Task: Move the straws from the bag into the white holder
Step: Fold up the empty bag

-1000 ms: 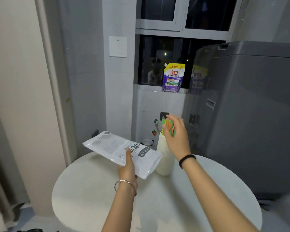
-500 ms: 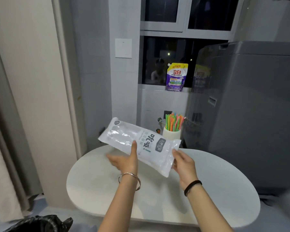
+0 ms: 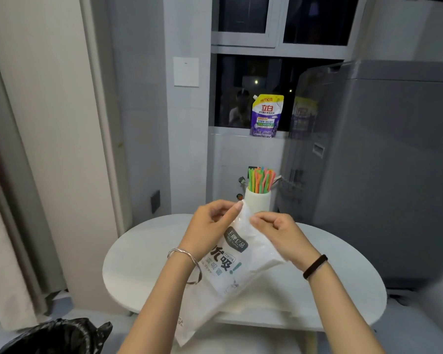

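The clear plastic straw bag with dark printed lettering hangs upright above the round white table, looking flat. My left hand pinches its top edge on the left side. My right hand pinches the same top edge on the right side. Behind my hands, at the table's far edge, stands the white holder. Several green, orange and pink straws stick up out of it.
A grey washing machine stands to the right of the table. A purple and yellow detergent pouch sits on the window sill. A bin lined with a black bag is on the floor at the bottom left.
My right hand left the straws in the holder and came to the bag. The bag turned from lying flat in my left hand to hanging upright, pinched at the top by both hands.
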`<control>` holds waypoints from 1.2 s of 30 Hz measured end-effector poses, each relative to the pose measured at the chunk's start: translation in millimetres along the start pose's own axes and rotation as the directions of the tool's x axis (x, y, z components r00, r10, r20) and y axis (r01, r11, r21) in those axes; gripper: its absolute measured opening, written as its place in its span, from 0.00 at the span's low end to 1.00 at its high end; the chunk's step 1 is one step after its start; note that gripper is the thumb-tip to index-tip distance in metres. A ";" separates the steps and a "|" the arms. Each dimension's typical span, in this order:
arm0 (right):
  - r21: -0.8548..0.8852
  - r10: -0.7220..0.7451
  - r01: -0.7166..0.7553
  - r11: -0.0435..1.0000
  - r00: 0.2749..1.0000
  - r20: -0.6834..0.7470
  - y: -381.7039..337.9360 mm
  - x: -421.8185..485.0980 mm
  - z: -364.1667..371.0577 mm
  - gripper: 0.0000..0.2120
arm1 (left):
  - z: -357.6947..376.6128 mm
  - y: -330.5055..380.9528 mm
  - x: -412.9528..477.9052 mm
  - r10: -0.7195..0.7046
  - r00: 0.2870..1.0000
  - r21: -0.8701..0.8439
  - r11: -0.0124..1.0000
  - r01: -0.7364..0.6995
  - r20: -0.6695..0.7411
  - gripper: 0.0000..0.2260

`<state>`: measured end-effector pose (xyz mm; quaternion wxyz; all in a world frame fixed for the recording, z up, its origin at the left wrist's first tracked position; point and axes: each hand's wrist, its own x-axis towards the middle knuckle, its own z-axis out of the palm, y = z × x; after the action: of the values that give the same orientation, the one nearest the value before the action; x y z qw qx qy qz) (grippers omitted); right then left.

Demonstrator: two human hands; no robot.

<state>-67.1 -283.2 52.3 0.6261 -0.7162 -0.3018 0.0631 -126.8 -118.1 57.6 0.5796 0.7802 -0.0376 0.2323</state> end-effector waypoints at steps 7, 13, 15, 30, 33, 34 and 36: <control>0.030 0.008 -0.009 0.999 0.999 0.053 -2.6 -3.9 10.4 0.07 | -14.1 0.5 -6.7 -0.072 0.996 -0.178 0.982 0.060 -0.057 0.07; 0.095 0.002 -0.007 0.995 0.998 0.058 -3.5 1.7 25.6 0.07 | -22.7 -2.9 -11.2 -0.236 0.952 -0.277 0.944 0.178 -0.193 0.09; 0.132 0.011 -0.021 0.991 0.997 0.073 -2.8 4.9 28.9 0.07 | -30.9 -3.9 -12.7 -0.240 0.962 -0.213 0.954 0.209 -0.130 0.11; 0.154 0.305 -0.367 0.917 0.897 0.321 15.7 14.6 89.8 0.19 | -86.0 -32.5 -20.4 -0.331 0.839 -0.293 0.931 0.217 -0.432 0.10; 0.153 0.336 -0.369 0.917 0.919 0.207 16.2 17.7 98.0 0.13 | -88.3 -34.1 -19.1 -0.318 0.829 -0.300 0.934 0.191 -0.460 0.11; 0.178 0.333 -0.353 0.919 0.933 0.133 16.9 20.2 97.0 0.12 | -90.1 -34.5 -18.6 -0.308 0.833 -0.275 0.941 0.196 -0.460 0.12; 0.197 0.294 -0.288 0.937 0.956 -0.001 18.9 24.6 93.6 0.13 | -93.6 -36.7 -18.1 -0.288 0.855 -0.205 0.954 0.218 -0.431 0.13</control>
<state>-84.3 -190.9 22.1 0.6814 -0.6892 -0.1751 0.1734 -160.7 -23.7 38.3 0.6543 0.6562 0.1853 0.3271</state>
